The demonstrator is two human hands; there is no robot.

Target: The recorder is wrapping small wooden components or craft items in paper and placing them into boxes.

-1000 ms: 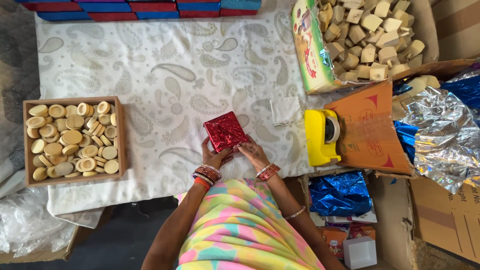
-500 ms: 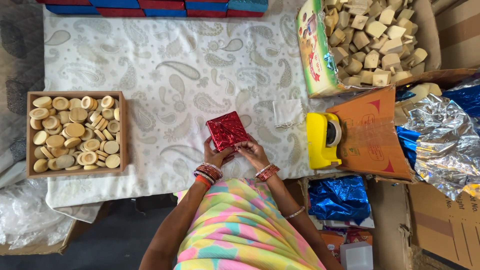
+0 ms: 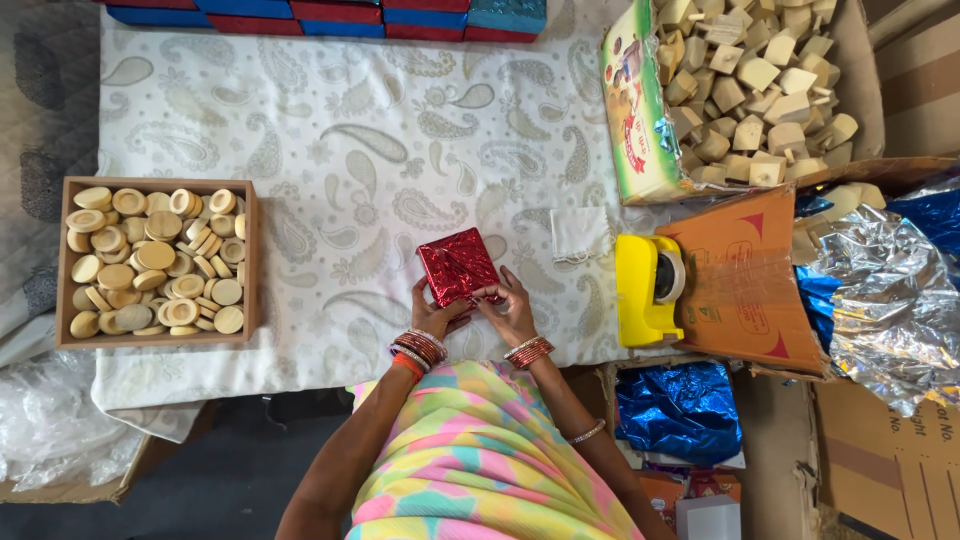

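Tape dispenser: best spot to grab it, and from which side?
Probably the yellow body of the tape dispenser, pinched across its long side walls from above. It lies flat on the cloth, the body is boxy, and the tape roll sits at the box-side edge, so avoid that.

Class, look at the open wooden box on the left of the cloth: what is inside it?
The wooden box is filled with round, pale wooden discs, piled loosely, some flat and some on edge. The bottom of the box and any discs lower in the pile are covered and cannot be seen.
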